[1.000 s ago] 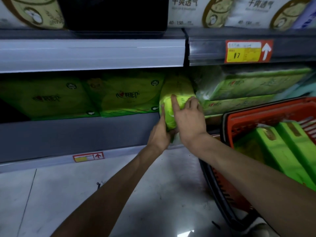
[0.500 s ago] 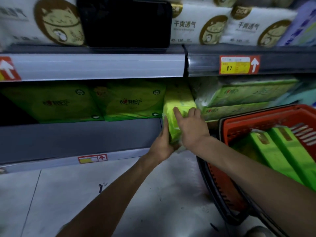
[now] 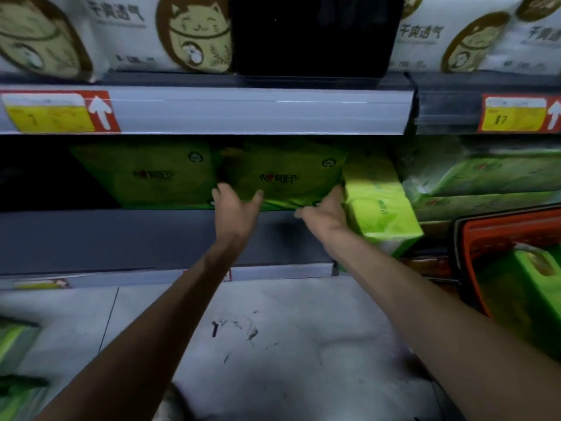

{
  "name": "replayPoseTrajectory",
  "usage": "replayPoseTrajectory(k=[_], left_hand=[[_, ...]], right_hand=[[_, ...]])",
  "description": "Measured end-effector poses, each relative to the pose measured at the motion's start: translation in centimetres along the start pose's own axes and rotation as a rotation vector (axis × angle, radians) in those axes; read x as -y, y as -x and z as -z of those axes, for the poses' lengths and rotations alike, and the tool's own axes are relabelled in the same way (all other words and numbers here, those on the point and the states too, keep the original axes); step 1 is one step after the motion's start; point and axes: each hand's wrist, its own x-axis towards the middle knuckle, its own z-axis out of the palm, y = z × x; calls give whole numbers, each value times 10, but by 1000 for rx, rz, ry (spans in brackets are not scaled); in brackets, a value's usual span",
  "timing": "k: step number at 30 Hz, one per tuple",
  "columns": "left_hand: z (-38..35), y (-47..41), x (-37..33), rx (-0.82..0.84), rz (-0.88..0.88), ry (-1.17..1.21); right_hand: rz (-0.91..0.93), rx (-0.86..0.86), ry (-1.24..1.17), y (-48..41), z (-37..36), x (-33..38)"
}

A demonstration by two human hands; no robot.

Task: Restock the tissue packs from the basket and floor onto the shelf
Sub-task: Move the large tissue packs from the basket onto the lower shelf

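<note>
While both arms stretch forward, the left hand [image 3: 235, 212] grips the lower left corner of a green tissue pack [image 3: 285, 174], thumb on its front face and fingers round its side edge. The right hand [image 3: 323, 214] takes the lower right corner, thumb along the bottom edge. Its fingers are tucked out of sight between this pack and the next, so it seems to be holding rather than merely touching. The pack stands face-out on the lower shelf [image 3: 121, 238], its bottom edge at the shelf's front lip.

Three green packs line this stretch. They are the held one, a second pack [image 3: 145, 177] touching it on the left, and a brighter third pack [image 3: 379, 205] end-on at the right, jutting past the shelf front. Beyond that lie flat stacked packs [image 3: 485, 183]. Farther right an orange basket [image 3: 501, 229] holds basket packs [image 3: 534, 287], also green. Floor packs [image 3: 13, 344] lie at the far left. Two yellow price tags [image 3: 60, 112] sit on the upper shelf edge [image 3: 243, 110].
</note>
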Motion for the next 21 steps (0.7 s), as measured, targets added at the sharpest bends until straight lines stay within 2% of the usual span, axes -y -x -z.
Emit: replayPoseTrajectory(k=[7,21], left_hand=[[6,-19,4,-101,-7,19],[4,-24,21,-186,-115,34]], right_hand=[[-9,-74,-283,-28,-17,-2],[53,39,-316,-40,-15,-19]])
